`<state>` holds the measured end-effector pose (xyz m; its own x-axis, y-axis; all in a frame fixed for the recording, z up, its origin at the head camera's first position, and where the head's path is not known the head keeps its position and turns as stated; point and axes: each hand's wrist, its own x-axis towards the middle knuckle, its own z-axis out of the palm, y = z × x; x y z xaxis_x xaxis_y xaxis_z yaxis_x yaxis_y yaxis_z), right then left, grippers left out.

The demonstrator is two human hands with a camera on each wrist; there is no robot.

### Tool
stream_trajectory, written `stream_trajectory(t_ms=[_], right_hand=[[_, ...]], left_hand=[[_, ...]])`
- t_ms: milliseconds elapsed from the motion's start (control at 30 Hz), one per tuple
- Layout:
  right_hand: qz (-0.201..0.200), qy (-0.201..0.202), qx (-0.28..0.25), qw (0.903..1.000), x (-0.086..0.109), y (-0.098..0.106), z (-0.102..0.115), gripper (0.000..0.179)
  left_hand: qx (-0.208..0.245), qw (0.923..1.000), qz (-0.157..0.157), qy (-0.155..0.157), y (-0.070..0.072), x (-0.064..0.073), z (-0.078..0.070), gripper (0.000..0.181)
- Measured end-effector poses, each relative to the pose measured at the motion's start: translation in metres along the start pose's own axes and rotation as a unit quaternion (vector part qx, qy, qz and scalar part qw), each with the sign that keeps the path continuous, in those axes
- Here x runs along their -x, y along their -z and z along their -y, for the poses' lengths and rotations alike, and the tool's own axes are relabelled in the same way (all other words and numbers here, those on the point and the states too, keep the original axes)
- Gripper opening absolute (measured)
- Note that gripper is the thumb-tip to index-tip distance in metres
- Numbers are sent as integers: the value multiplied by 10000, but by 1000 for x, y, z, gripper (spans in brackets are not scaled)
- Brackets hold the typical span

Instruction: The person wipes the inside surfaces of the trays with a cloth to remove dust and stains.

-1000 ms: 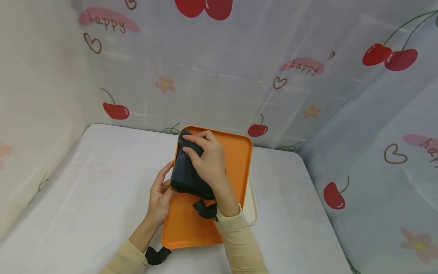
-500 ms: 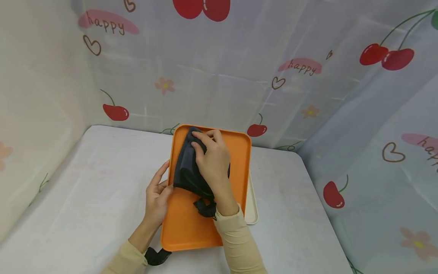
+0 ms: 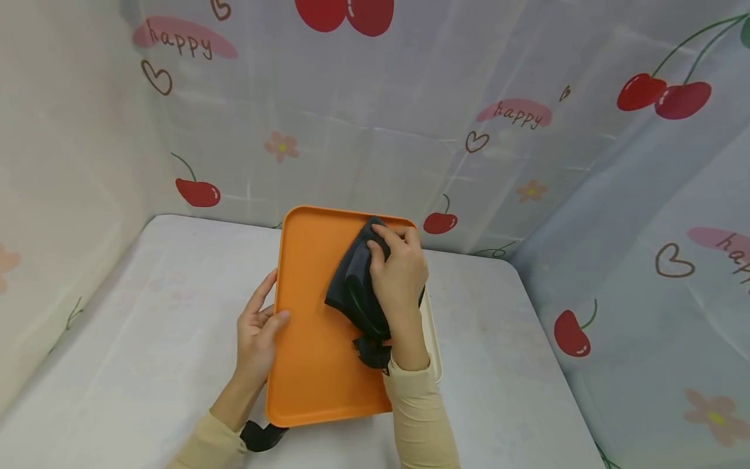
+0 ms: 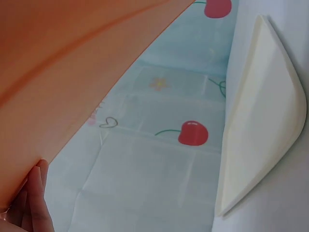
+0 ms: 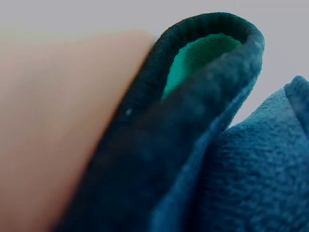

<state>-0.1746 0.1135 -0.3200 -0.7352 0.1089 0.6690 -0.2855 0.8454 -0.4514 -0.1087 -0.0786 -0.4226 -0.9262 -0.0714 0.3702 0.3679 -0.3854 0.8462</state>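
White table (image 3: 170,352), its covered top extending outward from the left hand. Sleeve, pale beige (image 3: 211,440), drawn to the left wrist. Left hand (image 3: 258,339): thumb laid over the near face of the tray rim, fingers behind it, the edge pinched between. Black wrist fitting (image 3: 263,436), just beside the left wrist. Orange tray (image 3: 305,352), one, rectangular, rounded corners, shallow rim; raised above the table, its left edge in the left hand, its right part beneath the right hand. Dark blue-grey cloth (image 3: 346,283), one, folded, on the tray's face under the right hand and well apart from the left; a green inner side shows within the fold in the right wrist view. Second black fitting (image 3: 374,352), beside the right wrist, near the cloth's lower edge. Right hand (image 3: 401,277): thumb and fingers bent, pinching the cloth near its upper end. Cream tray (image 3: 432,332), one, lying on the table below the orange one, partly hidden behind the right forearm. Printed hanging (image 3: 621,195), cherries, hearts and "happy" lettering, beyond both hands and to the right.
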Motion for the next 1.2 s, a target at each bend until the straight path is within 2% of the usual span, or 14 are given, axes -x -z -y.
stream_trajectory(t_ms=[267, 400, 833, 1200], right_hand=[[77, -949, 413, 9946, -3, 11, -23, 25], [202, -1173, 383, 9922, -2, 14, -30, 26], [203, -1324, -48, 9910, 3, 14, -31, 27], [-46, -951, -304, 9950, 9, 12, -23, 26]], left_hand=[[242, 9997, 33, -49, 4, -4, -5, 60], [349, 9992, 128, -127, 6, -4, -6, 60], [640, 9976, 154, 232, 8, -5, -6, 61], [712, 9968, 161, 314, 8, -5, -7, 63]])
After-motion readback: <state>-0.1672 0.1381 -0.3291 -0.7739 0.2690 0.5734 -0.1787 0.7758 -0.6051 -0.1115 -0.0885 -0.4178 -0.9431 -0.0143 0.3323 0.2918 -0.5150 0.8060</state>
